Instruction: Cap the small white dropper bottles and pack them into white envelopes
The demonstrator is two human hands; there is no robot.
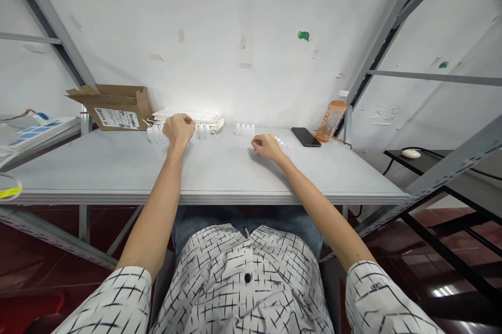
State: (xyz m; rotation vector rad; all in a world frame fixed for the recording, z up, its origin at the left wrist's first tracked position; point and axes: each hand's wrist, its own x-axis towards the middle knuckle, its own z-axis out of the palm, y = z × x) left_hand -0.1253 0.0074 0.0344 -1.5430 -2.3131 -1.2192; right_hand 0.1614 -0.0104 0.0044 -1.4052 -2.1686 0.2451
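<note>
Left hand (179, 131) among white bottles (156, 135); right hand (267, 147) near small parts (281, 140)

A black smartphone (306, 137) lies just beside a plastic bottle of orange drink (331, 119), with an opened cardboard box (113, 107) far left.

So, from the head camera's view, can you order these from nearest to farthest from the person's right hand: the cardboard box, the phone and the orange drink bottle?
1. The black phone, just to the right of the right hand.
2. The orange drink bottle, farther right, past the phone.
3. The cardboard box, far left, beyond the left hand.
</note>
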